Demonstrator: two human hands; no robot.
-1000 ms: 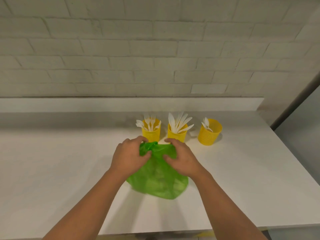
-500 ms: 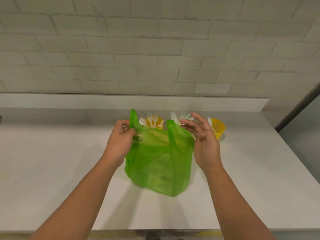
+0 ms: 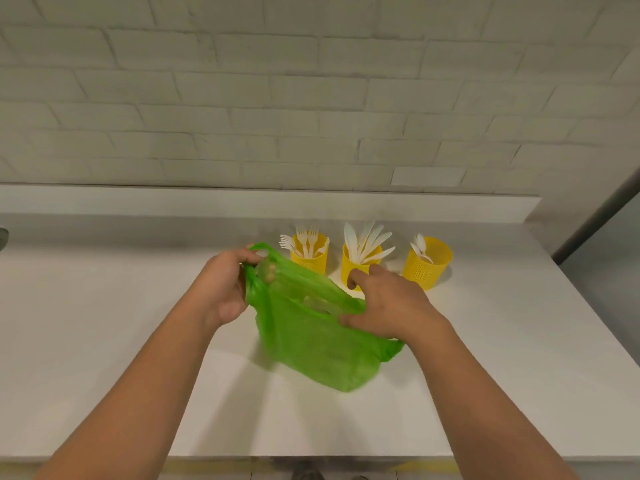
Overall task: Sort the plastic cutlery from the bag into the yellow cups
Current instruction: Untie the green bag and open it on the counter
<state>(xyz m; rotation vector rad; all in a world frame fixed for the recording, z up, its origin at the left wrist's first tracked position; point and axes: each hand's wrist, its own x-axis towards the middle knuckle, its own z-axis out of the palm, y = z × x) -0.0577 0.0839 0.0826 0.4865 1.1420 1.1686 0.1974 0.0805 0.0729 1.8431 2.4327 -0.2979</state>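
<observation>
Left hand (image 3: 225,289) grips one handle of the green bag (image 3: 311,351). Right hand (image 3: 391,306) clutches the opposite rim, fingers curled. Bag at mid-surface of the white counter (image 3: 104,341), just before three yellow cups along the far edge: left cup (image 3: 311,263) with forks (image 3: 304,239), middle cup (image 3: 346,266) with knives (image 3: 363,242), right cup (image 3: 429,268) with spoons (image 3: 420,247).

It looks like a plain kitchen or pantry-type utility space. A long white worktop (image 3: 104,341) with a raised back ledge (image 3: 173,202) runs along a white-painted brick wall (image 3: 311,98), and perforated yellow cups (image 3: 426,271) hold disposable plastic cutlery (image 3: 363,240).
</observation>
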